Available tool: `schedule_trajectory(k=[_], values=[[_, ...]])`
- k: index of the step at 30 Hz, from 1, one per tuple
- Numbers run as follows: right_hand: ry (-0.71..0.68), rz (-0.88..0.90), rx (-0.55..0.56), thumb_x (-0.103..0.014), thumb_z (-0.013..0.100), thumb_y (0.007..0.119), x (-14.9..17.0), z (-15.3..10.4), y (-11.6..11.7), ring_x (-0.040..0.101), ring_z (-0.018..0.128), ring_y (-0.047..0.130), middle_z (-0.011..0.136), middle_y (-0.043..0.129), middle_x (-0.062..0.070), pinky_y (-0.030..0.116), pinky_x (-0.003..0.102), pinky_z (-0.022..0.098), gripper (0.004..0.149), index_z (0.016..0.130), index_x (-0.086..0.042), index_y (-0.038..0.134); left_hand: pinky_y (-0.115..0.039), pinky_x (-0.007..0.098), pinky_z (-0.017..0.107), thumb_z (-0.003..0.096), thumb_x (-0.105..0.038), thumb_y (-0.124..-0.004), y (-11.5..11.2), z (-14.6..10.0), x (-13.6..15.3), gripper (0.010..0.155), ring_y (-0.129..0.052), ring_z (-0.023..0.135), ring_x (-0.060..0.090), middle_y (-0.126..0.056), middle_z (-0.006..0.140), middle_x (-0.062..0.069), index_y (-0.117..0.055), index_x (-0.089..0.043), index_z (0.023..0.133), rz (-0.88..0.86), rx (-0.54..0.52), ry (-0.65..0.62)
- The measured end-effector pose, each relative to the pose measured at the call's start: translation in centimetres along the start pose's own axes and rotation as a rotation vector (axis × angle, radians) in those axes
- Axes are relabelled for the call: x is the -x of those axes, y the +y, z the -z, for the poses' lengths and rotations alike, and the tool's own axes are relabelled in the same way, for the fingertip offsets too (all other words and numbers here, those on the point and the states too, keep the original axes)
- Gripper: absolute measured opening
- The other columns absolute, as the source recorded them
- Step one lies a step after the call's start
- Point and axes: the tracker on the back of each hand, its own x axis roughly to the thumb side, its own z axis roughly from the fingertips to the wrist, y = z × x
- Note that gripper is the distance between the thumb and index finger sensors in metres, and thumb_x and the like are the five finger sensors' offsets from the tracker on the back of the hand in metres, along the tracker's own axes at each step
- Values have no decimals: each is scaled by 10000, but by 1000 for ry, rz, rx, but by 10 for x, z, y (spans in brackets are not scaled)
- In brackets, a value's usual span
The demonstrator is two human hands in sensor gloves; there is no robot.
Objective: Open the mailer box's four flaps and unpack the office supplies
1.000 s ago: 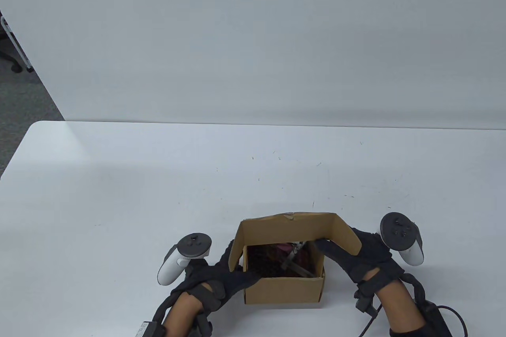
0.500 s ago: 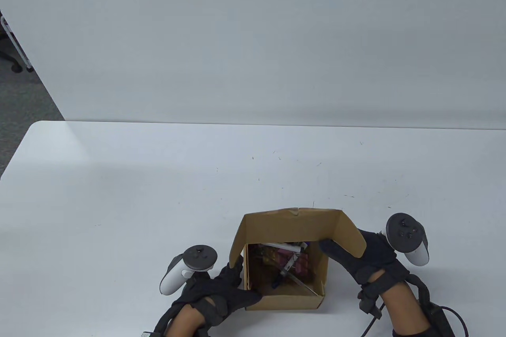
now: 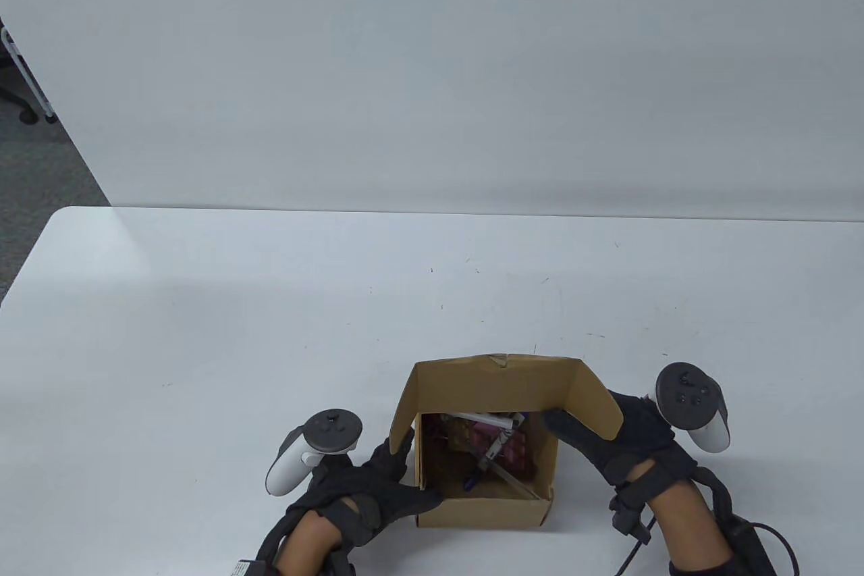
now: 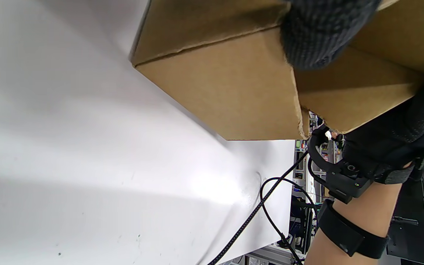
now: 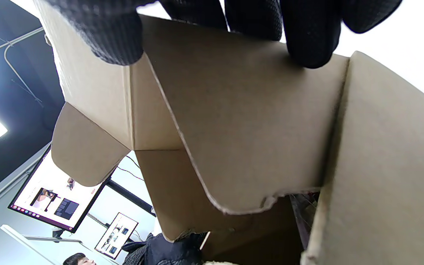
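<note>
Box (image 3: 482,508) sits low in the centre of our table view, on a white surface (image 3: 270,306), its flaps up and a jumble of supplies (image 3: 486,444) showing inside. Our left hand (image 3: 374,488) grips the box's left wall and flap. Our right hand (image 3: 607,441) pinches the right flap (image 3: 594,400), thumb inside, fingers (image 5: 307,33) behind. A pale wall fills the upper frame; grey carpet shows at far left. In the right wrist view we see monitors (image 5: 50,198) at lower left.
</note>
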Motion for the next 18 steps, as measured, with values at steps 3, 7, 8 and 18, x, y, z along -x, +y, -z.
schedule_trajectory(k=[3, 7, 8, 18], values=[[-3, -5, -3, -525, 634, 774, -1, 1, 1, 607, 848, 745, 1081, 688, 219, 579, 729, 609, 604, 1051, -96, 686, -284, 754, 779, 637, -570, -806, 3, -1, -1, 1105, -67, 1174, 513, 142, 1188, 154, 162, -245, 1058, 8, -9, -7], [-8, -14, -13, -516, 636, 779, -4, 3, 1, 612, 837, 752, 1072, 699, 222, 583, 729, 607, 598, 1044, -87, 692, -290, 756, 779, 641, -544, -811, 7, 0, 1, 1088, -87, 1184, 506, 121, 1203, 134, 144, -249, 1068, 3, -16, -15], [-10, -20, -16, -515, 636, 778, -6, 3, 1, 613, 831, 757, 1069, 703, 222, 585, 729, 605, 597, 1041, -85, 695, -291, 756, 780, 641, -538, -815, 8, 0, 2, 1086, -93, 1187, 503, 115, 1207, 127, 140, -250, 1071, 5, -18, -18], [1, 24, -14, -512, 637, 779, -7, 16, -10, 609, 790, 794, 1029, 757, 232, 605, 729, 585, 585, 1015, -69, 729, -336, 742, 783, 640, -534, -817, 7, 0, 5, 1065, -209, 1207, 479, 67, 1228, 101, 107, -246, 1085, -33, -7, -5]])
